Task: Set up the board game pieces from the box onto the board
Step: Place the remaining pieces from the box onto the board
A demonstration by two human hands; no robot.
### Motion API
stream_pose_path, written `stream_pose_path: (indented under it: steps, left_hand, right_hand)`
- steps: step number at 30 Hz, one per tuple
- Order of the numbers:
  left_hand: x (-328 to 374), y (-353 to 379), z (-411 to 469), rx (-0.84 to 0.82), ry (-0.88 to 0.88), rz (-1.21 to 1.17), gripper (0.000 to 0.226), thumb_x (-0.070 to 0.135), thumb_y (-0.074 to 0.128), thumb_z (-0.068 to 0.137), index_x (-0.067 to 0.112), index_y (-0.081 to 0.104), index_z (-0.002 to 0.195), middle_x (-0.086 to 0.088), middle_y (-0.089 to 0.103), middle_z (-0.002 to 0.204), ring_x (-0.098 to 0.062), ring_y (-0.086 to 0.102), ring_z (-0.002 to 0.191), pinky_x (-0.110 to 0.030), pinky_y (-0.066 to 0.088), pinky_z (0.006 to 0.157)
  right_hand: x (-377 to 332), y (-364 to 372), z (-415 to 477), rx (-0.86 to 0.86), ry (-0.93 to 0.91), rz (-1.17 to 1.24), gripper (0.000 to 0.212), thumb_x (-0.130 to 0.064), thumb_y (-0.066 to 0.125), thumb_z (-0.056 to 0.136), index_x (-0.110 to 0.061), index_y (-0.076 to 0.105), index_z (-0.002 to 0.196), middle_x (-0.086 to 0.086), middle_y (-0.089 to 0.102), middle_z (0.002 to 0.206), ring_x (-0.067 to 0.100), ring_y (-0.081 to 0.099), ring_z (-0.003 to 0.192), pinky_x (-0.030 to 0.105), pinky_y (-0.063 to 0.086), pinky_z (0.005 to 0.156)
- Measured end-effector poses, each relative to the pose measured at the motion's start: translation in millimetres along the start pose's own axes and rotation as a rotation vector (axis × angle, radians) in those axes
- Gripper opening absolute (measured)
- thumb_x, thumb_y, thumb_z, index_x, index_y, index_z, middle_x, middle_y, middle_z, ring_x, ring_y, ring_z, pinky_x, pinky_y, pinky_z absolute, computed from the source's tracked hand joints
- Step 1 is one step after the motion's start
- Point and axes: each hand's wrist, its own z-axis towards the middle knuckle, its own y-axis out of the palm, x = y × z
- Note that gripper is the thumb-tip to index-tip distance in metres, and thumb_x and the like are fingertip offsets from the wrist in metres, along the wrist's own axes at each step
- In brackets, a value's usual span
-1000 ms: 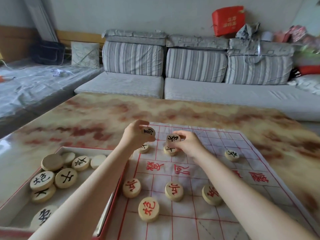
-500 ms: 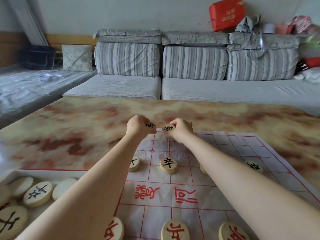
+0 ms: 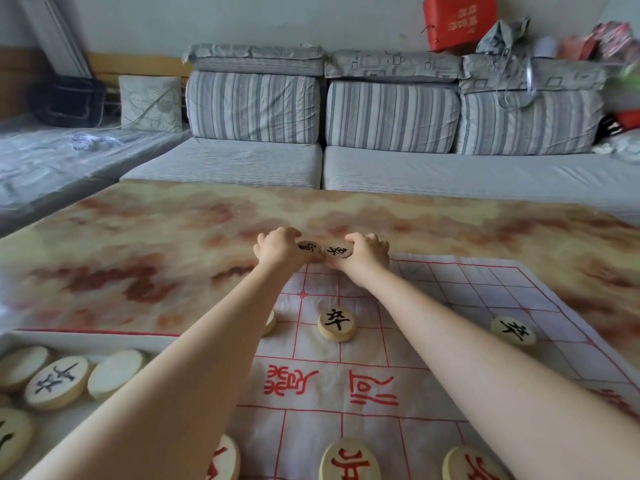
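A white cloth board [image 3: 433,386] with red grid lines lies on the marbled table. My left hand [image 3: 278,249] grips a round wooden piece with a black character [image 3: 308,248] at the board's far edge. Right beside it, my right hand [image 3: 369,252] pinches a second black-lettered piece [image 3: 338,251], and the two pieces almost touch. Black pieces sit on the board at the middle [image 3: 336,324] and the right [image 3: 513,330]. Red-lettered pieces [image 3: 349,460] line the near edge. The open box [image 3: 86,336] at the left holds several more pieces [image 3: 57,382].
The marbled table [image 3: 156,244] stretches beyond and to the left of the board. A grey striped sofa [image 3: 381,133] runs behind the table, with a red bag [image 3: 459,20] and clutter along its back. A covered bed [image 3: 45,161] stands at the left.
Both hands have carried their pieces forward from mid-board to the board's far edge and drawn them closer together. The view has tipped up and moved forward.
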Motion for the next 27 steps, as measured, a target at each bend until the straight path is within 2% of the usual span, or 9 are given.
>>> stream_pose_path:
  steps: [5, 8, 10, 11, 15, 18, 21, 25, 27]
  left_hand:
    - [-3, -25, -14, 0.032, 0.024, -0.141, 0.042, 0.032, 0.074, 0.074, 0.019, 0.064, 0.112, -0.001, 0.065, 0.117, -0.021, 0.052, 0.117, -0.029, 0.04, 0.098]
    - [-15, -54, -36, 0.041, 0.055, -0.244, 0.03, 0.013, 0.071, 0.076, 0.011, 0.069, 0.105, -0.009, 0.07, 0.104, -0.015, 0.066, 0.092, -0.017, 0.046, 0.072]
    - [-29, -75, -53, 0.051, 0.063, -0.253, 0.025, 0.008, 0.066, 0.077, 0.011, 0.071, 0.102, -0.011, 0.071, 0.094, -0.001, 0.065, 0.061, -0.012, 0.045, 0.053]
    - [-38, -85, -62, 0.052, 0.062, -0.26, 0.024, 0.008, 0.066, 0.078, 0.011, 0.071, 0.101, -0.011, 0.071, 0.092, 0.0, 0.063, 0.057, -0.011, 0.045, 0.052]
    - [-76, -128, -104, 0.083, 0.088, -0.194, 0.021, 0.006, 0.067, 0.078, 0.01, 0.072, 0.098, -0.009, 0.073, 0.096, -0.013, 0.065, 0.088, -0.014, 0.041, 0.07]
    - [-99, -151, -134, 0.035, 0.075, -0.185, 0.022, 0.001, 0.068, 0.076, 0.006, 0.071, 0.097, -0.01, 0.072, 0.097, -0.012, 0.063, 0.088, -0.017, 0.041, 0.077]
    - [-118, -159, -156, 0.015, 0.027, -0.072, 0.025, 0.001, 0.067, 0.073, 0.007, 0.071, 0.096, -0.007, 0.072, 0.095, -0.014, 0.062, 0.084, -0.02, 0.042, 0.074]
    - [-134, -151, -181, -0.008, 0.053, 0.057, 0.029, 0.009, 0.069, 0.07, 0.017, 0.069, 0.099, -0.003, 0.07, 0.097, -0.018, 0.062, 0.091, -0.021, 0.043, 0.075]
    - [-137, -145, -189, -0.025, 0.1, 0.099, 0.032, 0.019, 0.073, 0.069, 0.021, 0.069, 0.1, -0.002, 0.066, 0.1, -0.02, 0.061, 0.095, -0.025, 0.046, 0.08]
  right_hand:
    - [-20, -16, -20, 0.021, -0.052, 0.095, 0.049, -0.034, 0.065, 0.081, -0.019, 0.053, 0.126, 0.009, 0.041, 0.131, 0.028, 0.031, 0.124, 0.03, 0.03, 0.1]
    - [-44, -26, -47, -0.074, -0.108, 0.122, 0.042, -0.031, 0.065, 0.081, -0.02, 0.058, 0.122, 0.007, 0.05, 0.128, 0.028, 0.037, 0.124, 0.032, 0.035, 0.101]
    - [-64, -28, -71, -0.149, -0.152, 0.183, 0.038, -0.024, 0.066, 0.081, -0.017, 0.061, 0.118, 0.006, 0.057, 0.123, 0.026, 0.044, 0.122, 0.033, 0.038, 0.101]
    - [-73, -29, -85, -0.18, -0.177, 0.214, 0.037, -0.02, 0.066, 0.081, -0.015, 0.061, 0.117, 0.006, 0.06, 0.121, 0.025, 0.047, 0.12, 0.032, 0.039, 0.101]
    - [-105, -23, -140, -0.321, -0.318, 0.234, 0.034, -0.021, 0.063, 0.084, -0.015, 0.06, 0.117, 0.003, 0.059, 0.113, 0.022, 0.039, 0.123, 0.028, 0.034, 0.098]
    - [-121, -13, -173, -0.406, -0.368, 0.149, 0.04, -0.032, 0.064, 0.082, -0.023, 0.057, 0.121, 0.008, 0.05, 0.122, 0.025, 0.035, 0.126, 0.031, 0.033, 0.101]
    - [-133, -3, -195, -0.424, -0.376, 0.054, 0.045, -0.034, 0.061, 0.083, -0.023, 0.053, 0.126, 0.01, 0.043, 0.123, 0.029, 0.036, 0.125, 0.031, 0.031, 0.1]
    - [-140, 5, -208, -0.35, -0.428, -0.007, 0.044, -0.032, 0.057, 0.086, -0.015, 0.052, 0.126, -0.012, 0.041, 0.088, 0.026, 0.033, 0.121, 0.034, 0.029, 0.1]
    - [-139, 13, -209, -0.315, -0.439, -0.094, 0.041, -0.031, 0.055, 0.087, -0.016, 0.052, 0.126, -0.003, 0.052, 0.106, 0.026, 0.033, 0.12, 0.035, 0.028, 0.1]
